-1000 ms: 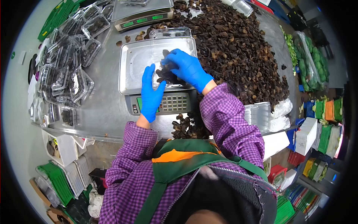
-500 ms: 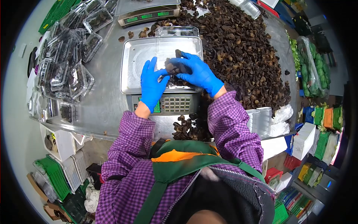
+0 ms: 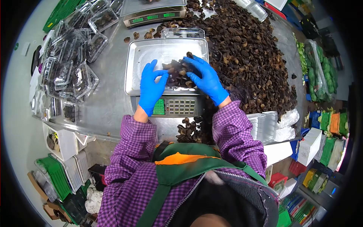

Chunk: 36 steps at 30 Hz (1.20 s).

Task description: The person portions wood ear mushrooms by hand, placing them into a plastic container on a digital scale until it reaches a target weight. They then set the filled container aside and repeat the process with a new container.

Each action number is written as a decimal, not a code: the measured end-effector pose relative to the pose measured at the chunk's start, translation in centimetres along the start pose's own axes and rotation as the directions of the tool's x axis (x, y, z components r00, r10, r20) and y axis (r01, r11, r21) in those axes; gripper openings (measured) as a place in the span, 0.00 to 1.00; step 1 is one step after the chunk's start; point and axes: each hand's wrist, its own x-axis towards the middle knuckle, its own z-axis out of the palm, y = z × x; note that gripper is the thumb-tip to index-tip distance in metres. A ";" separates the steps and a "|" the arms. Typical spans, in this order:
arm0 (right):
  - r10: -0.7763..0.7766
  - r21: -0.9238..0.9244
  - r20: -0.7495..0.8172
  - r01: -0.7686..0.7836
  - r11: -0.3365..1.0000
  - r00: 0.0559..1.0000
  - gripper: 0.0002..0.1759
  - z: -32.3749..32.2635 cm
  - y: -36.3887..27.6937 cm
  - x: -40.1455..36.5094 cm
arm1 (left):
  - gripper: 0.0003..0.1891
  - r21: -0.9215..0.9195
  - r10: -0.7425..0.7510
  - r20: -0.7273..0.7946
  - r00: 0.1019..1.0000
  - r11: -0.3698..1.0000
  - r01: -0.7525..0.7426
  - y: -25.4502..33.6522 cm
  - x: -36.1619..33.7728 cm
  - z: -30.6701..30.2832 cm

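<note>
Dark brown mushrooms (image 3: 177, 72) lie in a heap on the metal tray (image 3: 141, 56) of a scale (image 3: 183, 106); a clear box around them is only faintly visible. My left hand (image 3: 151, 87), in a blue glove, is at the heap's left edge, its thumb and index finger near each other and the other fingers raised apart. On the right side my gloved right hand (image 3: 208, 79) has thumb and fingers spread at the mushrooms, touching or just over them. A clear plastic lid (image 3: 183, 33) shows at the tray's far edge.
Clear packed boxes (image 3: 70, 70) pile up at the left. A large mushroom heap (image 3: 249, 60) covers the table's right side. Behind stands a second scale (image 3: 155, 17). Stacked clear containers (image 3: 262, 126) sit at the near right, and a few mushrooms (image 3: 189, 130) near the front edge.
My right hand has moved slightly right and opened wider, and the mushrooms between my hands now lie lower and more spread out. My left hand has shifted slightly left.
</note>
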 end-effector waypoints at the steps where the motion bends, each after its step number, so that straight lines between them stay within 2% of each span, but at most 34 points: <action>1: -0.010 -0.005 -0.045 0.010 1.000 0.999 0.28 0.2 0.0 -0.2 | 0.08 -0.045 -0.021 -0.024 1.000 0.999 0.020 0.1 -0.1 -0.4; 3: -0.032 -0.011 -0.078 0.031 0.999 0.996 0.27 0.3 0.0 -0.1 | 0.08 -0.091 -0.049 -0.061 0.997 0.995 0.043 0.9 -0.3 -1.4; 5: -0.030 -0.159 0.145 0.053 0.986 0.989 0.26 0.2 -0.1 0.0 | 0.08 -0.241 -0.190 -0.072 0.979 0.956 0.168 2.3 -0.5 -2.2; 6: -0.143 -0.218 0.062 0.153 0.964 0.988 0.26 0.4 -0.1 0.0 | 0.08 -0.243 -0.196 -0.092 0.976 0.955 0.169 2.8 -0.7 -2.7; 7: -0.163 -0.216 0.076 0.175 0.961 0.984 0.26 0.2 -0.3 0.0 | 0.08 -0.306 -0.231 -0.089 0.969 0.932 0.194 3.4 -1.0 -3.2; 9: -0.162 -0.254 -0.123 0.127 0.959 0.979 0.24 -0.2 -0.9 0.0 | 0.07 -0.364 -0.276 -0.111 0.955 0.905 0.219 4.1 -1.9 -4.4; 11: -0.119 -0.181 -0.179 0.086 0.980 0.977 0.22 -0.5 -1.7 -0.2 | 0.07 -0.379 -0.225 -0.178 0.958 0.914 0.144 4.7 -3.0 -6.1; 12: -0.116 -0.122 -0.194 0.093 0.988 0.974 0.21 -0.4 -2.0 -0.3 | 0.06 -0.431 -0.259 -0.184 0.948 0.888 0.159 5.3 -3.7 -7.1; 13: -0.118 -0.061 -0.203 0.108 0.992 0.972 0.20 -0.3 -2.4 -0.5 | 0.06 -0.422 -0.273 -0.232 0.934 0.893 0.156 5.8 -4.7 -8.4; 15: -0.147 0.027 -0.206 0.156 0.987 0.967 0.19 0.1 -3.9 -1.3 | 0.06 -0.507 -0.208 -0.272 0.940 0.861 0.044 7.1 -7.6 -11.4; 16: -0.190 0.061 -0.184 0.204 0.977 0.964 0.18 0.3 -4.7 -1.7 | 0.07 -0.459 -0.189 -0.307 0.933 0.888 0.029 8.7 -9.4 -13.2; 19: -0.281 0.146 -0.050 0.286 0.947 0.958 0.17 1.8 -5.2 -3.4 | 0.07 -0.348 -0.203 -0.476 0.856 0.937 0.029 14.2 -16.3 -17.3; 20: -0.296 0.195 0.003 0.290 0.937 0.955 0.16 2.3 -5.3 -4.2 | 0.07 -0.309 -0.229 -0.557 0.798 0.949 0.057 16.3 -18.9 -18.3; 21: -0.315 0.248 0.060 0.291 0.924 0.947 0.15 2.9 -5.2 -5.2 | 0.07 -0.233 -0.184 -0.592 0.784 0.971 0.052 18.6 -21.8 -19.2; 22: -0.318 0.291 0.112 0.275 0.916 0.942 0.15 3.6 -4.8 -6.1 | 0.07 -0.148 -0.138 -0.618 0.774 0.987 0.057 20.9 -24.7 -19.6; 23: -0.316 0.330 0.164 0.250 0.910 0.935 0.14 4.4 -4.5 -7.0 | 0.07 -0.098 -0.149 -0.685 0.713 0.989 0.112 23.2 -27.3 -19.7; 26: -0.409 0.359 0.249 0.308 0.881 0.878 0.13 6.2 -4.8 -9.4 | 0.11 -0.063 -0.126 -0.795 0.594 0.990 0.126 28.9 -33.8 -18.5; 29: -0.427 0.458 0.294 0.266 0.848 0.855 0.13 8.1 -5.8 -12.1 | 0.11 -0.020 -0.117 -0.859 0.498 0.980 0.196 33.2 -39.0 -16.2; 30: -0.502 0.490 0.321 0.313 0.814 0.803 0.13 8.7 -6.9 -13.2 | 0.10 -0.014 -0.100 -0.906 0.411 0.978 0.208 35.2 -41.7 -14.7; 32: -0.590 0.502 0.329 0.392 0.771 0.738 0.12 9.1 -7.9 -13.9 | 0.10 -0.001 -0.084 -0.937 0.339 0.971 0.238 36.7 -43.9 -13.3; 34: -0.610 0.532 0.316 0.396 0.748 0.727 0.13 9.4 -8.7 -14.3 | 0.10 -0.019 -0.077 -0.961 0.265 0.976 0.216 37.3 -45.9 -12.4; 36: -0.616 0.547 0.311 0.394 0.739 0.724 0.13 9.6 -9.1 -14.3 | 0.10 -0.018 -0.077 -0.969 0.234 0.969 0.247 37.4 -47.1 -11.8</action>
